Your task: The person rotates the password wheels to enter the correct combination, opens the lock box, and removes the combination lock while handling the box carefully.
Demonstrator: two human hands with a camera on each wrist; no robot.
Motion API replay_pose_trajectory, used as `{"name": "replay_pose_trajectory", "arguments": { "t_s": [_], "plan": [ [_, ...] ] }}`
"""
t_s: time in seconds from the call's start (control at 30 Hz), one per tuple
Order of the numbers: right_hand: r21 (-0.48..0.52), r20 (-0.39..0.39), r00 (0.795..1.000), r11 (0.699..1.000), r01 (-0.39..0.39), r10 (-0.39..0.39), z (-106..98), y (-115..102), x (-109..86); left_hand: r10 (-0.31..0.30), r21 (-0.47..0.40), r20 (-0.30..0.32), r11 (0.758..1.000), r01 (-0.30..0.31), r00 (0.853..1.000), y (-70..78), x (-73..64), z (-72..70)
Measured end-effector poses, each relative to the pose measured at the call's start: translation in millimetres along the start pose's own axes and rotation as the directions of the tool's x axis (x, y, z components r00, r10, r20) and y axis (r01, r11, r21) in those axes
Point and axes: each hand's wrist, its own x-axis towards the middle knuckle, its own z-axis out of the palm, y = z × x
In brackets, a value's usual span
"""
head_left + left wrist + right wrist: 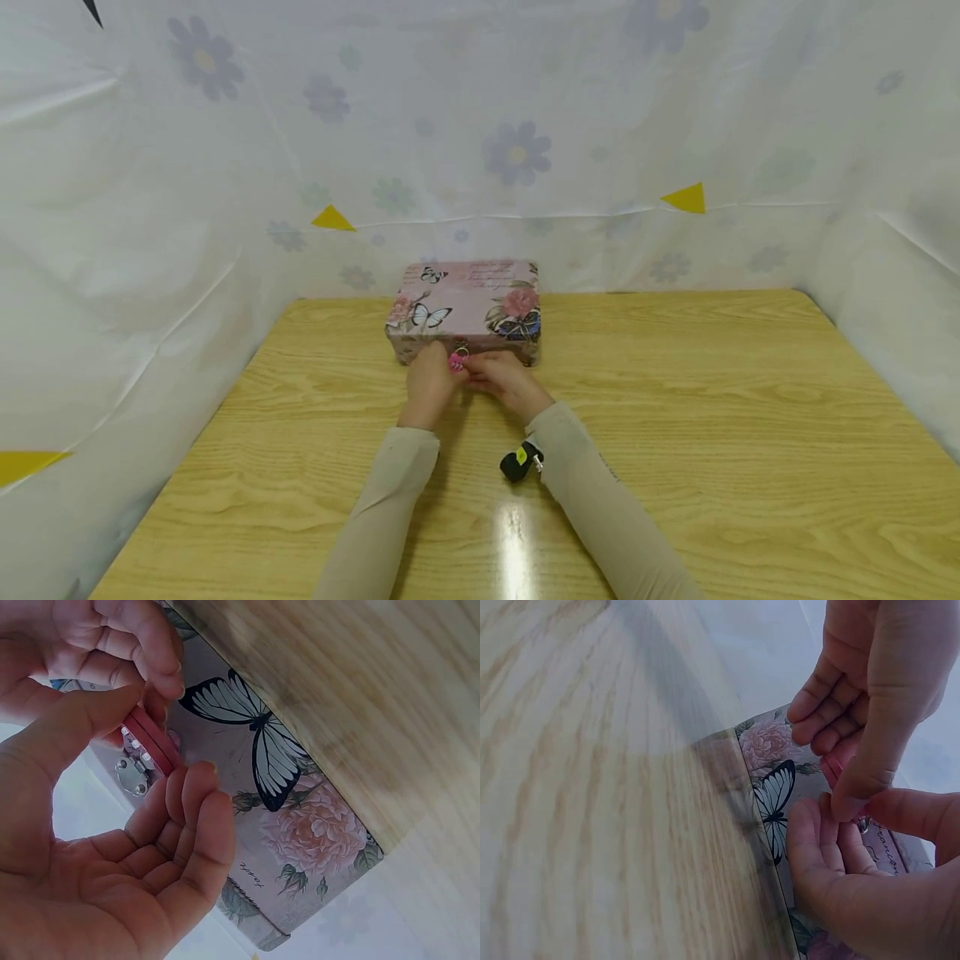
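A pink combination padlock [457, 362] with small white number dials is at the front of a pink box [472, 292] printed with butterflies and roses. My left hand [432, 383] holds the padlock [152, 742] between thumb and fingers. From the other side my right hand [506, 382] pinches at the padlock, its thumb and fingertips close to the left thumb. A metal latch plate [133, 776] on the box shows beside the padlock. In the right wrist view, both hands hide most of the padlock [838, 763].
The box stands at the back of a wood-grain table [675, 417], close to a flowered white curtain [517, 108]. Yellow triangles [686, 198] mark the curtain. A black strap device [519, 462] is at my right sleeve.
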Motion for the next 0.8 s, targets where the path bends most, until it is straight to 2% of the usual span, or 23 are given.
{"name": "replay_pose_trajectory", "arguments": {
  "t_s": [0.2, 0.53, 0.8],
  "plan": [
    [0.008, -0.046, 0.999, 1.000, -0.003, 0.003, 2.5, 0.8, 2.4, 0.029, -0.033, 0.000, 0.999, -0.029, 1.000, -0.1, -0.3, -1.1],
    [0.042, -0.117, 0.993, 0.999, 0.024, -0.019, 5.7, 0.5, -0.3, 0.014, -0.022, 0.026, 1.000, -0.013, 1.000, -1.4, 2.4, -0.9],
    [0.091, -0.201, 0.979, 0.995, 0.051, -0.032, 9.9, 2.7, 1.4, 0.004, -0.026, 0.036, 1.000, -0.003, 0.999, -1.8, 3.5, -2.3]
  ]
}}
